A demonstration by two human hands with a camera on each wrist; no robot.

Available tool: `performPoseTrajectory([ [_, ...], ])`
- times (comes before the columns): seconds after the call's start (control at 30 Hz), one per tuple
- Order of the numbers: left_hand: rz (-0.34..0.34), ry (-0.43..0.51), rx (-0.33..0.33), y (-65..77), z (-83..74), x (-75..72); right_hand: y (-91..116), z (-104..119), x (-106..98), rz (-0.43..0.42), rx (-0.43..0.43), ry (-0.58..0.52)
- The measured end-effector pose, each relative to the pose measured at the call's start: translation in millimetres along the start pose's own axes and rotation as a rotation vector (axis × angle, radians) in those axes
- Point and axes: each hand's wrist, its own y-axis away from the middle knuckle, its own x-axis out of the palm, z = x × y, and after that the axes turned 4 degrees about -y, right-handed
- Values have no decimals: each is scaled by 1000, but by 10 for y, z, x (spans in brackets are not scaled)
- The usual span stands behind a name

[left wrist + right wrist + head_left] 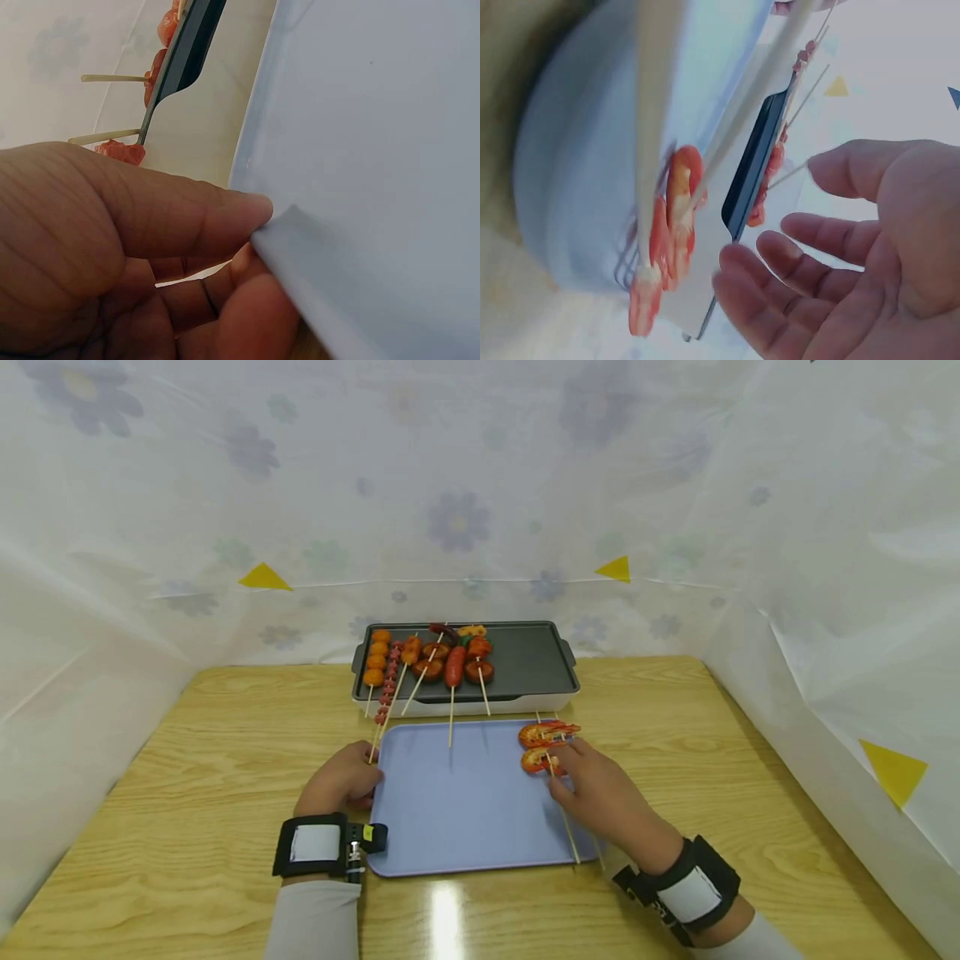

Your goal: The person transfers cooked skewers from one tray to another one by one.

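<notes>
A pale blue tray (465,810) lies on the table, its left rim pinched by my left hand (343,779). In the left wrist view the thumb (225,217) lies on top of the rim and the other fingers are curled below it. Prawn skewers (536,735) lie at the tray's right side, their sticks pointing toward me. Over these skewers is my right hand (600,789). The right wrist view shows its thumb (847,171) and fingers spread apart, nothing between them, with the prawns (681,210) beside the fingertips.
Behind the tray stands a dark griddle (525,656) on a white base. Several skewers crowd its left half, with orange balls (377,660), a sausage (454,667) and mushroom-like rounds (478,672). Some sticks overhang the front edge. Flowered sheeting (457,522) surrounds the wooden table (225,760).
</notes>
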Motion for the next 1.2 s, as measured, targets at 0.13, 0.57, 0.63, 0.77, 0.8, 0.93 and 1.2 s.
performPoseTrajectory([
  [0.13,-1,-9,-1,-2,3,-12,-23,-34,-18,-51,-91,45],
  [0.57,-2,-9,5,30,-35,-32,-28,-15,-92,29,59,262],
  [0.63,-1,-7,5,29,-46,-28,-52,-19,-111,21,58,262],
  [0.77,2,-7,7,21,-51,-18,-141,-10,-145,5,39,274],
  [0.8,2,-7,8,19,-50,-16,-171,-3,-151,6,36,278],
  [0.93,0,-7,10,16,-40,-12,-316,51,-178,0,17,291],
  [1.2,1,-7,5,8,-24,-4,-766,141,-153,11,0,281],
])
